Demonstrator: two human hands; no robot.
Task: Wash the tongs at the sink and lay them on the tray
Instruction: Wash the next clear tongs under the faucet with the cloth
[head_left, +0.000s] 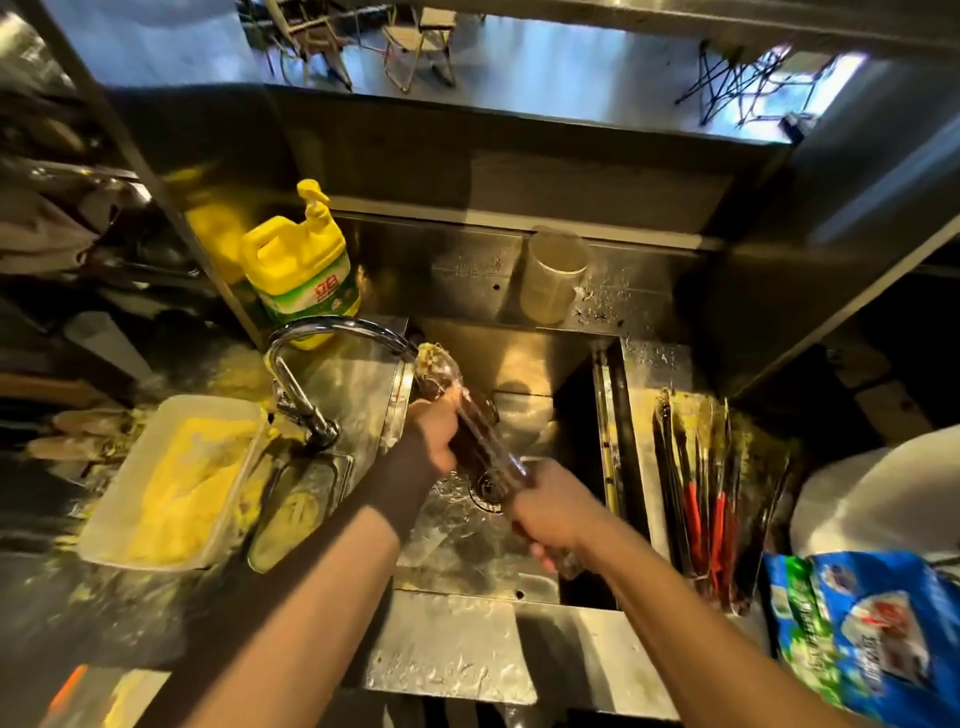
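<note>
A pair of dark tongs (480, 441) slants across the steel sink (519, 364), its tip with yellow crumbs under the faucet spout (332, 332). Water runs over the tip. My left hand (436, 434) grips the tongs near the upper end. My right hand (550, 512) holds the handle end lower right, over the drain (488, 488). Right of the sink a steel tray (644, 415) holds several dark utensils with red grips (706, 499).
A yellow dish-soap jug (301, 270) stands behind the faucet. A plastic tub of yellow crumbs (176, 478) sits left of the sink, a small empty steel pan (298, 504) beside it. A clear cup (553, 275) stands on the back ledge. A blue bag (872, 629) lies at right.
</note>
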